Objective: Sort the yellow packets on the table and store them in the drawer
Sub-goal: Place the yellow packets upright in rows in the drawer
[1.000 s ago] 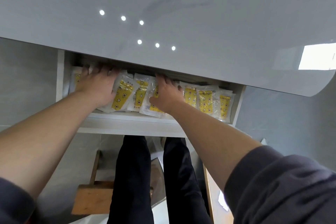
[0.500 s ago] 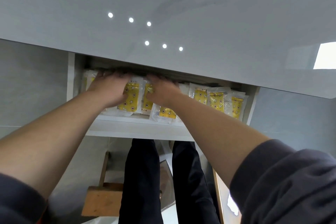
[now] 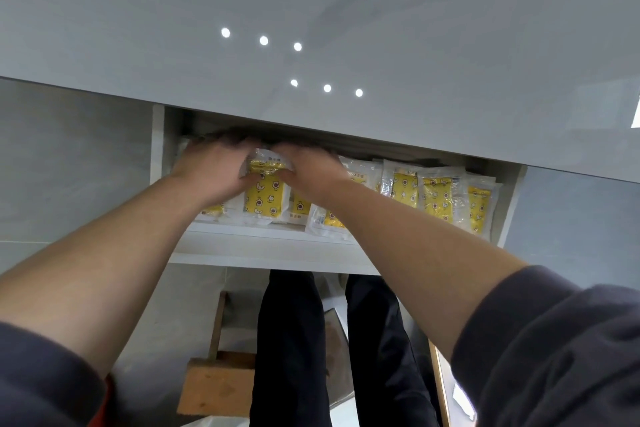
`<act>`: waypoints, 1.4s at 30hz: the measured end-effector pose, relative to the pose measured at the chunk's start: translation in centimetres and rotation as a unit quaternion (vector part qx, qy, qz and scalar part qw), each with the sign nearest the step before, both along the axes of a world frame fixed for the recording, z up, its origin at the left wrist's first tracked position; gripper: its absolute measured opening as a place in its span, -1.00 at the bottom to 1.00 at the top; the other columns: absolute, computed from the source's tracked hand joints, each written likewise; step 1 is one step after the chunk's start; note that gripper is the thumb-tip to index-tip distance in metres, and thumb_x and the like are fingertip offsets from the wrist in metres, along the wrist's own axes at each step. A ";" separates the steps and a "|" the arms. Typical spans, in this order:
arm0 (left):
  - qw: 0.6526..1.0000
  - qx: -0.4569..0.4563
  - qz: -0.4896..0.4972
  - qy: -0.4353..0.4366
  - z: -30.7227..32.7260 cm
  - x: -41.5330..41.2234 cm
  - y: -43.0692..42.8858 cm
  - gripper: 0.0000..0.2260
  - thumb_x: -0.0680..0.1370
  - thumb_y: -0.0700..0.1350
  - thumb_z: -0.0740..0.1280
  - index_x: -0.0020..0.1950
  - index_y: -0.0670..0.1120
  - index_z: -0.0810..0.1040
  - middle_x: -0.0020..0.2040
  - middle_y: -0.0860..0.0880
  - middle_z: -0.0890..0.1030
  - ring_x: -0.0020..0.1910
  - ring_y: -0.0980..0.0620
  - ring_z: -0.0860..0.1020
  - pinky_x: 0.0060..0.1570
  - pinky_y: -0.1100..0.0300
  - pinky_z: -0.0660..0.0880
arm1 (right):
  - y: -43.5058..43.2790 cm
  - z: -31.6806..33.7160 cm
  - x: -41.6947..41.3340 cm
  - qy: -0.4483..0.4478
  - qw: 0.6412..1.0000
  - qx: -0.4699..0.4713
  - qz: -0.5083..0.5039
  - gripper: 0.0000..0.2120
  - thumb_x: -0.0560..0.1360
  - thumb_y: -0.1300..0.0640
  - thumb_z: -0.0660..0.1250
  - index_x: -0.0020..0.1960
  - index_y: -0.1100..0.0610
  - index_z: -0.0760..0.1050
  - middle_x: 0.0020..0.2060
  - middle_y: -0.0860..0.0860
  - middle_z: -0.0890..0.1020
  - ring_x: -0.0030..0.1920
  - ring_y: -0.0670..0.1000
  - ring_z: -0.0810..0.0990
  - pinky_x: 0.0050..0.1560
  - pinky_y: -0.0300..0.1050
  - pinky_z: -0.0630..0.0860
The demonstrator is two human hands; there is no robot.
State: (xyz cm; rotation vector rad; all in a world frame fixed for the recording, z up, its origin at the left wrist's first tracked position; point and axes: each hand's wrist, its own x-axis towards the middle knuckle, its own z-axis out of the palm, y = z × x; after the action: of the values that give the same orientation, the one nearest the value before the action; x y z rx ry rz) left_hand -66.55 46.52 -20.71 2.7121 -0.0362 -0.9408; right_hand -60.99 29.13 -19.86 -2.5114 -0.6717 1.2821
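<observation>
The white drawer (image 3: 270, 248) stands pulled out under the grey table top (image 3: 346, 3). Several yellow packets in clear wrap lie in a row inside it, with a loose group at the right (image 3: 436, 201). My left hand (image 3: 213, 173) and my right hand (image 3: 310, 172) lie flat on the packets at the left half of the drawer, close together. Both thumbs touch the sides of one yellow packet (image 3: 265, 196) between them. The fingertips are blurred and partly hidden under the table edge.
The glossy table top overhangs the back of the drawer and hides its rear part. Below the drawer are my legs in black trousers (image 3: 287, 340) and a wooden stool (image 3: 218, 386) on the grey tiled floor.
Both hands have slid leftward and closer together across the packets. The right hand has left the middle packets and now meets the left hand at one packet.
</observation>
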 end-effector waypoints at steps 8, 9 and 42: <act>0.995 0.009 -0.014 0.100 -0.1 1.1 1.7 -0.49 0.49 0.31 0.25 0.31 0.03 0.43 0.10 -0.05 0.59 -0.05 -0.02 0.53 -0.13 0.14 0.48 | 0.6 -0.8 0.3 -0.001 0.998 -0.038 0.049 -0.55 0.58 -0.17 0.18 0.41 -0.03 0.31 0.22 -0.02 0.54 0.21 0.09 0.51 0.20 0.00 0.46; 0.994 0.012 -0.023 0.103 -0.1 1.3 1.8 -0.52 0.49 0.30 0.25 0.28 0.03 0.44 0.07 -0.04 0.59 -0.10 0.00 0.49 -0.15 0.15 0.47 | 0.4 -0.8 0.5 0.000 0.998 -0.031 0.053 -0.58 0.58 -0.15 0.19 0.39 -0.03 0.32 0.18 -0.03 0.56 0.17 0.08 0.53 0.15 -0.02 0.49; 0.995 0.040 -0.084 -0.023 -0.4 0.3 -5.5 -0.16 0.43 0.34 0.30 0.55 -0.05 0.08 0.53 -0.11 0.21 0.52 -0.15 0.16 0.46 -0.23 0.02 | -7.1 -1.6 0.6 -0.027 0.987 -0.045 0.149 0.10 0.33 -0.29 0.46 0.58 -0.03 -0.20 0.57 0.01 0.04 0.54 0.10 0.10 0.50 0.05 0.06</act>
State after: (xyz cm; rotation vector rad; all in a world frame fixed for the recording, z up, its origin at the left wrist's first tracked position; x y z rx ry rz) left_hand -66.25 41.06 -21.14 2.8398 -0.2447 -0.9422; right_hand -60.35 22.07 -21.48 -2.5987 -1.0575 1.3713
